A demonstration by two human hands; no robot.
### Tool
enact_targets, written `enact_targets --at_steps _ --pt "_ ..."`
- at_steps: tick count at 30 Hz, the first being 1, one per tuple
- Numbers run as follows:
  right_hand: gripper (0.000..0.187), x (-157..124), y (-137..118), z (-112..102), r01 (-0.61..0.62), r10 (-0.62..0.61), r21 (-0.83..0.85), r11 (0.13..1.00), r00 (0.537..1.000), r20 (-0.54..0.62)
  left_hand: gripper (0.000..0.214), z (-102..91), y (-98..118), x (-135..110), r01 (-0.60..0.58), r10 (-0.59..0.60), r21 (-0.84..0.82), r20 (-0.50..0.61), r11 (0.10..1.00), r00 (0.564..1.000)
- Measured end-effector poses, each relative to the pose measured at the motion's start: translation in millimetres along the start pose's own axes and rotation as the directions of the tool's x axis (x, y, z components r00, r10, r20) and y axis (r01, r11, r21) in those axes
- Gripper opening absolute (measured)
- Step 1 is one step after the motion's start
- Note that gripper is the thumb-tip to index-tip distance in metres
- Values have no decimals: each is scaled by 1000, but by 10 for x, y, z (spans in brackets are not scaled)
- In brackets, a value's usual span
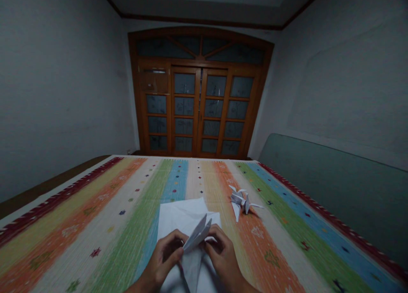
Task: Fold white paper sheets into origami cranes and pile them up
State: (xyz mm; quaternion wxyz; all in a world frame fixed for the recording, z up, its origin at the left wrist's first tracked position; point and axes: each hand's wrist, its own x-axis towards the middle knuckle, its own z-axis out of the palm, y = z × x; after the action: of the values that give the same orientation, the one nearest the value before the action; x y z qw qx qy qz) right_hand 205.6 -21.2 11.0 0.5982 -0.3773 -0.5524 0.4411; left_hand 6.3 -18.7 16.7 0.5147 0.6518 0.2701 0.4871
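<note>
Left hand (164, 259) pinching folded white paper (197, 235), right hand (221, 252) gripping its other edge, paper crane (242, 203) on striped woven cloth (111, 259)

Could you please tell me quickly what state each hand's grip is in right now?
Left hand: closed, holding the folded white paper sheet between fingers and thumb.
Right hand: closed, holding the same sheet.

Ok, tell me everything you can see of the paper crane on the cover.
The paper crane is folded from pale white paper, with crisp creases. Narrow points stick out up-left and to the right, and a broader flap points toward the viewer. It sits upright on the striped cover, across orange and cream stripes, casting a small shadow. Only the cover touches it.
</note>
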Motion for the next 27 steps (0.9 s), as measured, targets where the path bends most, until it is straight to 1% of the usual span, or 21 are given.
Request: enact_targets --at_steps 2,4,7,12,16,18,20,23,27 --pt "21 -4 -4 -5 5 -5 -14 1000 1000 12 49 18 19 15 -9 11 -36 59 999 998" --pt "20 -9 -2 -7 -23 23 -20 1000 999 24 49 35 42 34 -16 26 -90 116 996 993" --pt "19 -11 3 -8 -68 69 -28 997 997 24 47 39 47 53 -16 40 -152 153 988 987" --pt "15 -12 29 -9 -82 83 -44 996 996 15 50 -13 -62 38 15 0 -118 126 993 992" --pt "15 -29 52 -7 -56 59 -47 997 997 59 51 -39 -128 30 22 -15 -94 80 995 997" --pt "15 -44 52 -1 -39 43 -47 998 996 85 49 -38 -124 35 14 -7 -94 70 995 998" --pt "16 -56 44 10 -34 38 -42 999 994 98 48 -32 -100 40 17 -7 -108 84 994 996" --pt "16 -55 31 28 -39 41 -24 999 995 95 49 -21 -56 41 54 -38 -146 108 988 993" --pt "20 -23 63 26 -80 80 0 997 994 73 50 -15 -47 34 93 -82 -181 68 979 994"
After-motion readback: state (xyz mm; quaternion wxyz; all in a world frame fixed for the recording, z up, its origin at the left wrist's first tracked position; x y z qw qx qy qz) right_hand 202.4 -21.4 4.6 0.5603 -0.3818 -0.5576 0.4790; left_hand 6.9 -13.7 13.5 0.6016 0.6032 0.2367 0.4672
